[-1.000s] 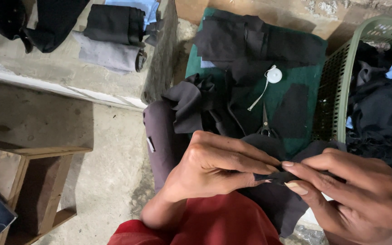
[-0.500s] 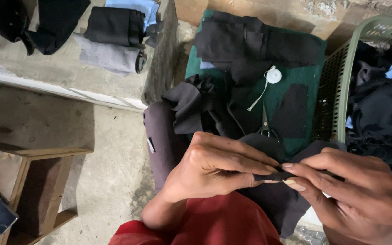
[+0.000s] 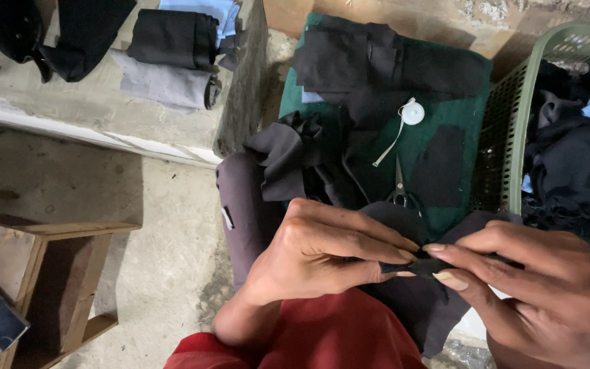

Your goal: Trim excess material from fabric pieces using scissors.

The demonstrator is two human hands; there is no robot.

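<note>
In the head view, the lower middle of the frame shows a small strip of black cloth (image 3: 423, 265), soft and matte, pinched between two hands. Under it hangs a larger dark grey fabric (image 3: 414, 307) with a loose, raw edge, and it lies over a red garment (image 3: 336, 335) at the bottom edge.

Above the hands, in the upper middle, a green felt-like cloth (image 3: 476, 89) is spread flat, and black cut pieces (image 3: 377, 58) of angular shape lie on it. A white round tape measure (image 3: 412, 113) with its pale band pulled out rests near the centre of the green cloth, and metal scissors (image 3: 399, 188) lie just below it, partly hidden by the fingers. At the right edge stands a green plastic basket (image 3: 520, 130) with a lattice wall, full of dark clothes. In the upper left, folded black and grey fabrics (image 3: 172, 61) sit on a rough concrete ledge (image 3: 69, 109). In the lower left there is a wooden stool (image 3: 56, 273) on the bare concrete floor.

The left hand (image 3: 322, 256) is closed, its thumb and fingers clamped together on the left end of the black strip. The right hand (image 3: 541, 287) is also closed, its fingertips pressed on the right end of the strip, so the two hands almost touch.
</note>
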